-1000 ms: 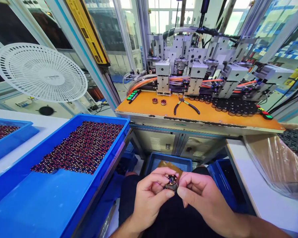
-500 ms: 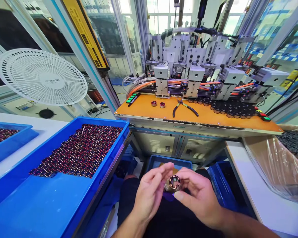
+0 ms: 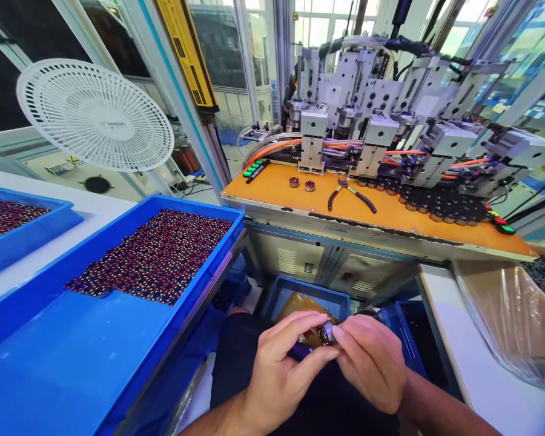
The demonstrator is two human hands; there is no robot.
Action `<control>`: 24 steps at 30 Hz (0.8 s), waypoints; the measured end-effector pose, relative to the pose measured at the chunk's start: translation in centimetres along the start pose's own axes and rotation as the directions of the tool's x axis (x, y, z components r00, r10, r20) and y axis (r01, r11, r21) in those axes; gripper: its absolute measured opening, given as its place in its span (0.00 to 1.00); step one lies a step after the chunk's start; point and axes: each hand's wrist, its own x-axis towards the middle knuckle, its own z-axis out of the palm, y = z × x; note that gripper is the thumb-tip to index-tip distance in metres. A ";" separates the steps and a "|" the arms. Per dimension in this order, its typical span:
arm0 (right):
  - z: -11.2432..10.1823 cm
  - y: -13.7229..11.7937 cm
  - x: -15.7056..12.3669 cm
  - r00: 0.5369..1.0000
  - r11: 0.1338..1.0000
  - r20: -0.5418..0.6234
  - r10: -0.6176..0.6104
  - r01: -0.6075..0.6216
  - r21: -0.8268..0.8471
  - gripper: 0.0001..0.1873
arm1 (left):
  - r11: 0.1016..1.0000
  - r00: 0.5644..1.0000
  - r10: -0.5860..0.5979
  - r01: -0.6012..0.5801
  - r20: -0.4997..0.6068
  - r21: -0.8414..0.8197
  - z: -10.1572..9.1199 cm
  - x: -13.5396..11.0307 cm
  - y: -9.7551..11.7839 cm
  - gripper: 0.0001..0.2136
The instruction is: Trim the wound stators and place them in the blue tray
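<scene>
Orange tabletop [image 3: 272, 189] under a grey metal machine [image 3: 381, 97]; blue plastic crate [image 3: 72, 363] at left.
Left hand [image 3: 277, 372] and right hand [image 3: 373, 362] sat close over the lap, each grip pinching the small round metal part [image 3: 326, 332] between them.

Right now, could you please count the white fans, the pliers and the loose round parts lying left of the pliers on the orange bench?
White fans: 1
Pliers: 1
Loose round parts: 2
Total: 4
</scene>
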 end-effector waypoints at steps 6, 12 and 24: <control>-1.3 -1.6 2.3 0.915 0.861 0.125 0.383 -0.403 0.310 0.10 | 0.991 0.993 0.105 -0.109 0.054 0.074 -0.7 0.1 -0.3 0.16; -1.5 -2.2 3.3 0.828 0.674 0.170 0.534 -0.538 0.506 0.06 | 0.996 0.996 -0.039 0.044 0.078 -0.073 -0.9 0.0 0.1 0.17; -3.7 -0.6 1.8 0.645 0.489 0.317 0.695 -0.747 0.450 0.08 | 0.971 0.985 -0.145 0.160 0.094 -0.175 -1.6 0.0 0.0 0.15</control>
